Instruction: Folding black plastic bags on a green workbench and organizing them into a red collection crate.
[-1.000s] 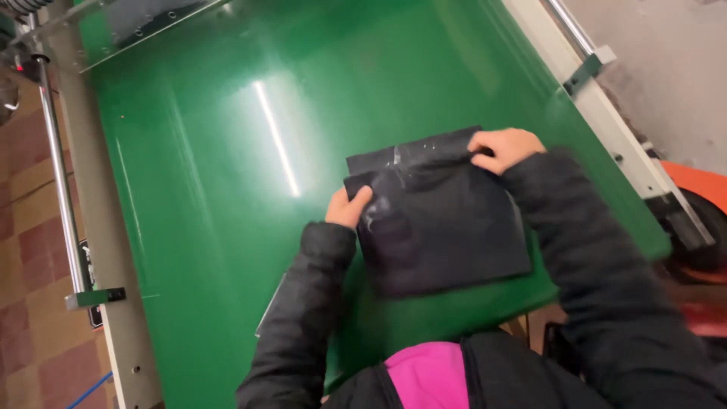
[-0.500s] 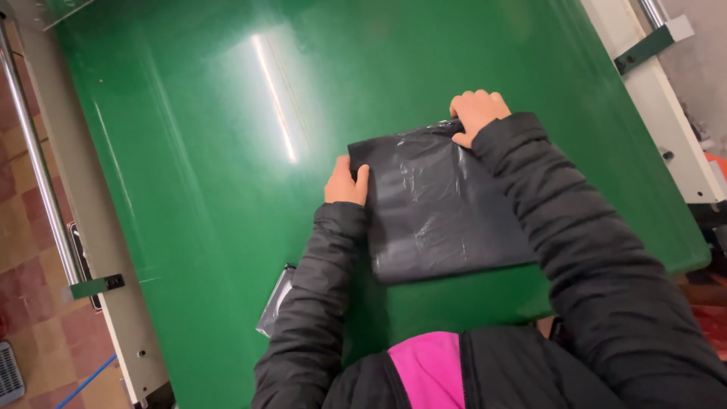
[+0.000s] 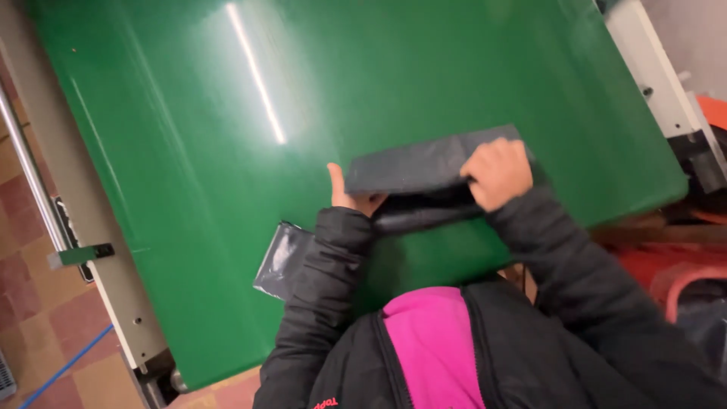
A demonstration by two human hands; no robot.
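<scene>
- The left hand [image 3: 352,195] is mostly tucked under the dark grey package [image 3: 432,163]; only the thumb and part of the palm show.
- The package's near edge is hidden behind the right hand [image 3: 496,173] and both sleeves.
- A small plastic bag [image 3: 282,259] near the green table [image 3: 189,151]'s near edge is partly covered by the left sleeve.
- The table's far edge is cut off by the picture's top.

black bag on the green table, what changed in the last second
The black bag, spread flat a second ago, has been folded over into a narrower band. The left hand stayed at its left edge; the right hand moved from the far corner to press on top. The clear packet by the left sleeve stayed put on the green table.
</scene>
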